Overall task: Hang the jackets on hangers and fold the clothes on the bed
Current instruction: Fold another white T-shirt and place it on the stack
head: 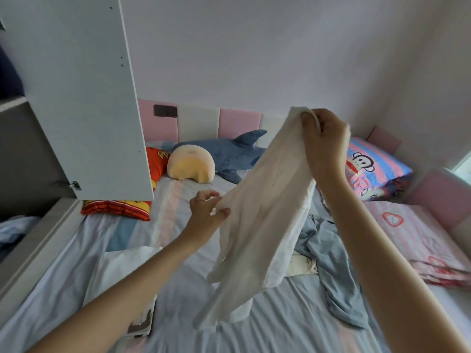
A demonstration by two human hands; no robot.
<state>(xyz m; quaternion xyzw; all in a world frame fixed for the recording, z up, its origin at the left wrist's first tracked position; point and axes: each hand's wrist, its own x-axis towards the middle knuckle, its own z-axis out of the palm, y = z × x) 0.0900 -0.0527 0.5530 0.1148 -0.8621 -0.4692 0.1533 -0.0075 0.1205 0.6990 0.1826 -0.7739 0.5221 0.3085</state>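
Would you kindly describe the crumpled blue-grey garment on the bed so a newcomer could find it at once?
On the pastel-striped bed sheet, look right of the white fabric garment held aloft. The crumpled blue-grey garment sprawls there, plain and rumpled, unlike the pink heart-print quilt to its right.

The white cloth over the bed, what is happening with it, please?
A person holds a white garment up over the bed with both hands. The right hand grips its top end high, and the left hand pinches its side edge lower down. It hangs loose, not yet folded. A blue-grey garment lies crumpled on the bed beneath, and a white piece lies flat at the left.
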